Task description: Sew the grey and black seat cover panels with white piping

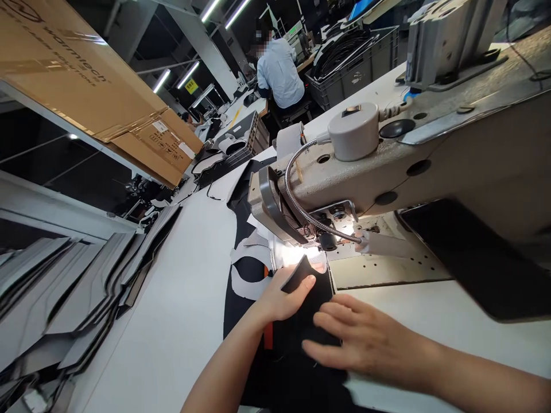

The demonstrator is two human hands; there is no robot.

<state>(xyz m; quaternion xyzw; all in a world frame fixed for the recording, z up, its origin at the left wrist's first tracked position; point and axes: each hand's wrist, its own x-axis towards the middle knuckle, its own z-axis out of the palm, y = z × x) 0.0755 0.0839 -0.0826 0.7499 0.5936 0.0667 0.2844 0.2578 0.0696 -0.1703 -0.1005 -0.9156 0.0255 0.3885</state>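
A black fabric piece lies across the white work table and runs up to the bed of an industrial sewing machine. My left hand pinches a raised flap of it near the lit needle area. My right hand rests flat on the fabric with its fingers spread, just to the right. The needle and presser foot are partly hidden by the machine head and the glare of the lamp on its flexible metal neck.
Stacks of grey cut panels lie along the table's left side, with white-and-black cut pieces near the machine. A cardboard box juts in at upper left. Farther off, a co-worker in a pale blue shirt sits beside a grey crate.
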